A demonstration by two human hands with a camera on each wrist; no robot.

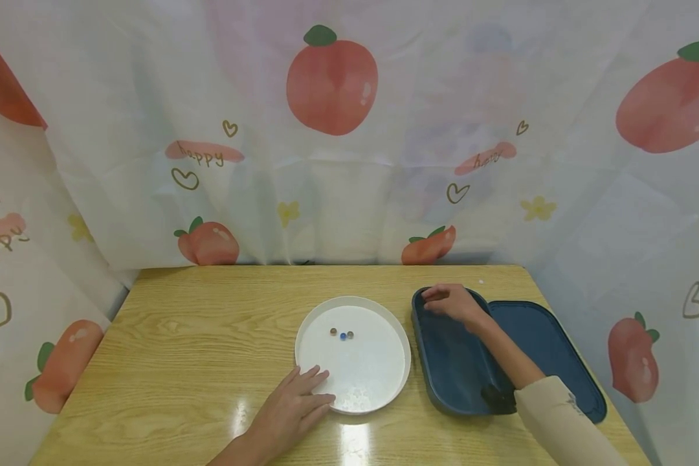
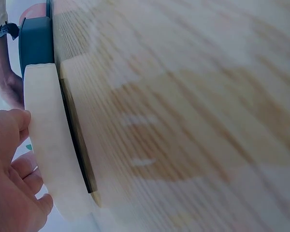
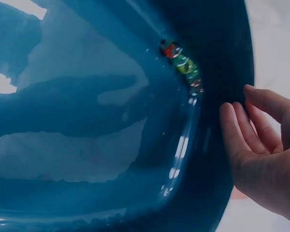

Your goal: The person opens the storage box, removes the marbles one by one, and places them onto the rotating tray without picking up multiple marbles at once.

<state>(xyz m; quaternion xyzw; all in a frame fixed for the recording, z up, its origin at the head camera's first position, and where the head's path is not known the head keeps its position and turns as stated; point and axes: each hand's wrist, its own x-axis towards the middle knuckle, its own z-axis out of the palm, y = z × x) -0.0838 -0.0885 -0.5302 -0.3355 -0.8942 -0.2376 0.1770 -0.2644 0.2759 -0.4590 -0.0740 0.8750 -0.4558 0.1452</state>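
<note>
A round white tray (image 1: 384,382) holds three small marbles (image 1: 343,336), one blue and two brownish-grey. My left hand (image 1: 291,408) rests its fairly straight, spread fingers on the tray's near left rim; in the left wrist view, fingertips touch the tray's side (image 2: 50,130). To the right is a deep dark-blue box (image 1: 451,369). Over its far end hangs my right hand (image 1: 451,303), its fingers loosely bent and nothing visible between them. In the right wrist view, several coloured marbles (image 3: 186,66) lie in a row along the box's inner edge, beside that hand.
A dark-blue lid (image 1: 536,343) lies flat to the right of the box, partly behind the right forearm. A black device (image 1: 497,398) sits under the right wrist. The wooden table (image 1: 210,336) ends at a fruit-printed curtain (image 1: 332,194).
</note>
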